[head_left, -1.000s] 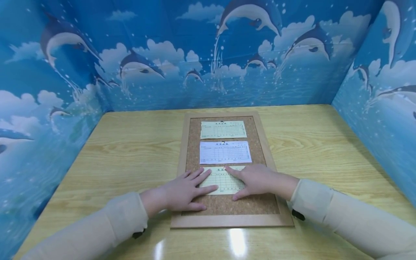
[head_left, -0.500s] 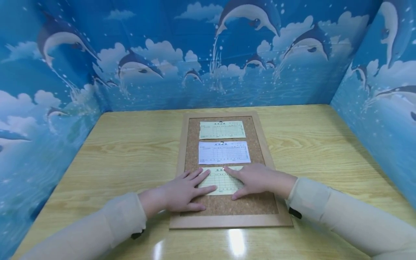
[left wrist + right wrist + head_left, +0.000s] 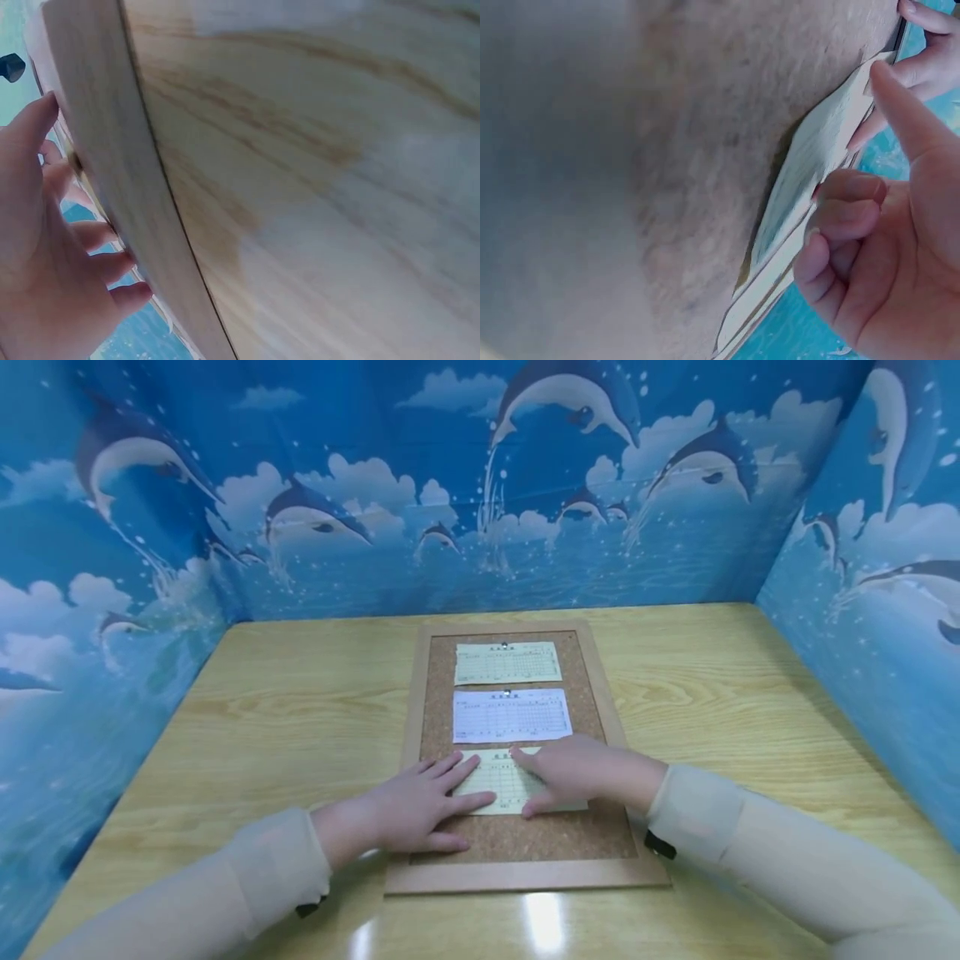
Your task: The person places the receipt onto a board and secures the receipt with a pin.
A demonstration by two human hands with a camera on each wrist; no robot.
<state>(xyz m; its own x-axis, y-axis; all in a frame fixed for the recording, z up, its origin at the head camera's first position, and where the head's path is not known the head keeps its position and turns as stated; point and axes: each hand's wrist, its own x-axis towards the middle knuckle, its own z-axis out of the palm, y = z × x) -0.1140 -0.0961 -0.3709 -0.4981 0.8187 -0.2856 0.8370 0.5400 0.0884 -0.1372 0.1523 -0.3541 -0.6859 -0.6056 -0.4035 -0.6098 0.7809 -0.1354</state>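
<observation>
In the head view, three printed slips lie on a wood-framed corkboard (image 3: 525, 847). My left hand (image 3: 412, 810) lies with fingers spread on the left part of the lowest pale-yellow slip (image 3: 498, 785) and on the cork below it. My right hand (image 3: 573, 772) presses an index fingertip at that slip's top middle, hiding the spot beneath it. Its thumb stretches down to the slip's lower part. The right wrist view shows this thumb (image 3: 911, 120) straight and the other fingers (image 3: 847, 217) bent. Left fingers (image 3: 112, 266) show beyond the board's frame in the left wrist view.
Above the lowest slip, a white slip (image 3: 510, 717) and another pale-yellow slip (image 3: 508, 664) each have a pin at the top. The board lies on a wood-grain table (image 3: 300, 702). Dolphin-printed blue cloth (image 3: 480, 560) walls the back and sides.
The right hand has shifted slightly left over the slip, uncovering the lower right corner. The left hand stays in place on the board. The head view has drifted a little.
</observation>
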